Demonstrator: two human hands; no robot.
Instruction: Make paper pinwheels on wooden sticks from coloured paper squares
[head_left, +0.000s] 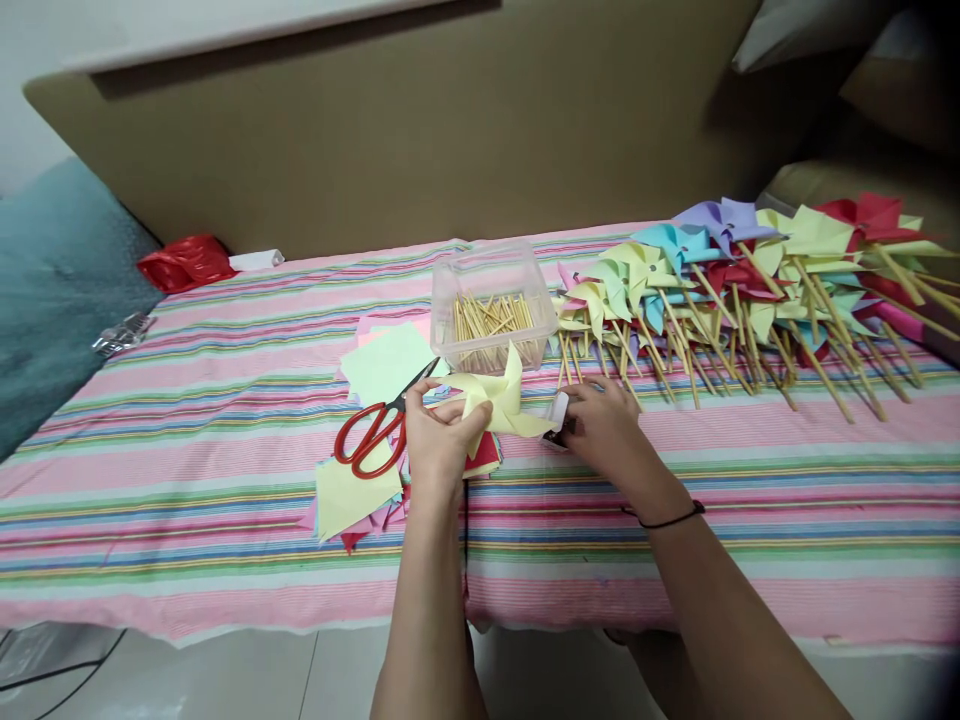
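Note:
A pale yellow paper pinwheel (504, 395) without a stick is pinched in my left hand (442, 430), its thumb pressed on the folded centre. My right hand (604, 430), with a thin black band at the wrist, reaches at a small white box (559, 412). Its fingers curl over the box's opening, where small dark things show; what they grip is hidden. Left of my left hand, red-handled scissors (375, 435) lie across stacks of coloured paper (356, 495). Behind the pinwheel stands a clear plastic box (491, 270) of short wooden sticks (491, 318).
Several finished pinwheels on sticks (720, 280) are heaped at the right. A red plastic bag (187, 263) and a white object (256, 260) lie at the back left. The striped cloth (187, 450) covers the surface up to its front edge, with a brown board (420, 130) behind.

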